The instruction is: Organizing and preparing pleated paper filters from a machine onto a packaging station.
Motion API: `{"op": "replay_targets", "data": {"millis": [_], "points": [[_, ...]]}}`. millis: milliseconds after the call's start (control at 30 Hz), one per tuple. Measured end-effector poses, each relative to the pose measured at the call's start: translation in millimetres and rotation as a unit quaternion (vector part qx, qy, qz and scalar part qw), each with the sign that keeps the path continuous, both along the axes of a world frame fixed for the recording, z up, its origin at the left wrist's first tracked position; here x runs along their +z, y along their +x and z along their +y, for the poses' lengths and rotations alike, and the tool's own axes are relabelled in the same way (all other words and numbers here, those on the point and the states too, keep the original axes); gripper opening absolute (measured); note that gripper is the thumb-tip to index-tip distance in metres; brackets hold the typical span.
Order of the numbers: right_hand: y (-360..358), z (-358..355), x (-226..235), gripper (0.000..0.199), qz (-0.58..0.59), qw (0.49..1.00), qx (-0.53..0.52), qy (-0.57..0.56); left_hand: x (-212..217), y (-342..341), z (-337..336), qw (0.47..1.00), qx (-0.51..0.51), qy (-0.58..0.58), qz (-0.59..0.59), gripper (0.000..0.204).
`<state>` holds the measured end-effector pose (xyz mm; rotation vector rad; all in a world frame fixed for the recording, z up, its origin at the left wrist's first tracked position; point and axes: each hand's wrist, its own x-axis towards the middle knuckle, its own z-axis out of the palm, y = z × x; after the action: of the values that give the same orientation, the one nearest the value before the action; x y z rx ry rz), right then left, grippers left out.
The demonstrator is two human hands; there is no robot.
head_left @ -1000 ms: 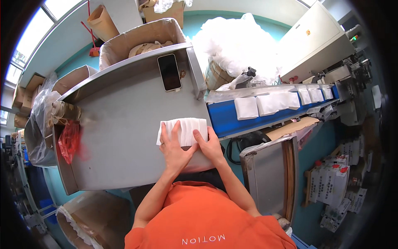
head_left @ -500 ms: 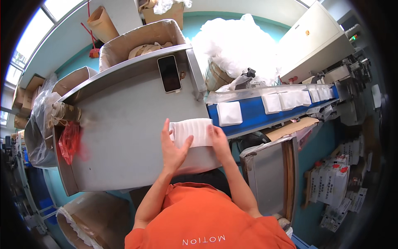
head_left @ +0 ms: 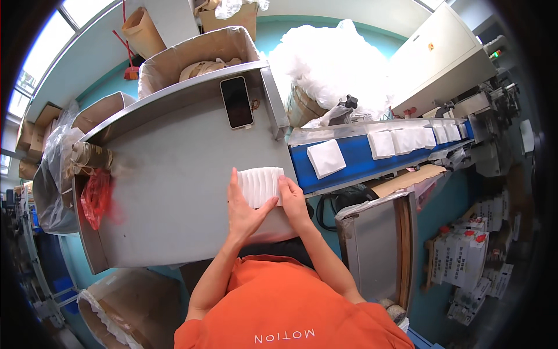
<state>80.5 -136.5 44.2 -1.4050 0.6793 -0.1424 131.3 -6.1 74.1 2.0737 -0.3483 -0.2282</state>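
Over the front right part of the grey metal table [head_left: 174, 192], both hands hold a row of white folded pads [head_left: 260, 185] standing side by side, their edges showing as ridges. My left hand [head_left: 244, 209] closes on the row's left end, with its thumb across the near side. At the right end, my right hand [head_left: 293, 200] presses with its thumb and fingers. Right of the hands, a single white folded pad [head_left: 326, 159] lies at a slant on the near end of a blue conveyor belt [head_left: 302, 181].
More white pads [head_left: 401, 141] lie farther along the belt. A phone [head_left: 237, 103] rests near the table's back right corner. A red plastic bag [head_left: 96, 200] hangs at the left. Open cardboard boxes [head_left: 195, 49] stand behind, and a grey panel [head_left: 375, 250] is at my right.
My right hand has moved left toward my left hand, and the row between them is shorter. The nearest pad on the belt has turned and shifted slightly right.
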Motion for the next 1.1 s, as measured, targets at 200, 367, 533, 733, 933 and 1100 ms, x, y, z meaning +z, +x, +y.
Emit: {"op": "replay_targets", "data": {"millis": [200, 367, 533, 733, 933, 1100], "points": [[-5, 4, 5, 0.038, 0.015, 1.000, -0.010, 0.022, 0, -2, -3, 1.000, 0.007, -0.002, 0.010, 0.117], [-2, -4, 0, 0.031, 0.025, 0.933, -0.091, 0.347, 0, -2, -4, 1.000, 0.015, 0.012, 0.002, 0.118], [-29, -27, -42, 0.031, 0.047, 0.959, -0.062, 0.273, -17, 4, 2, 0.999, 0.021, -0.018, -0.041, 0.114], [-10, -18, -2, 0.048, 0.022, 0.999, 0.011, -0.043, -23, 8, 7, 0.975, -0.029, -0.115, 0.189, 0.101], [-15, -8, -1, 0.032, 0.039, 0.940, -0.024, 0.338, -7, 0, 6, 0.993, 0.001, -0.040, 0.108, 0.104], [-29, -19, -21, 0.032, 0.044, 0.910, 0.003, 0.412, -5, 1, 6, 0.993, 0.000, -0.047, 0.104, 0.103]]}}
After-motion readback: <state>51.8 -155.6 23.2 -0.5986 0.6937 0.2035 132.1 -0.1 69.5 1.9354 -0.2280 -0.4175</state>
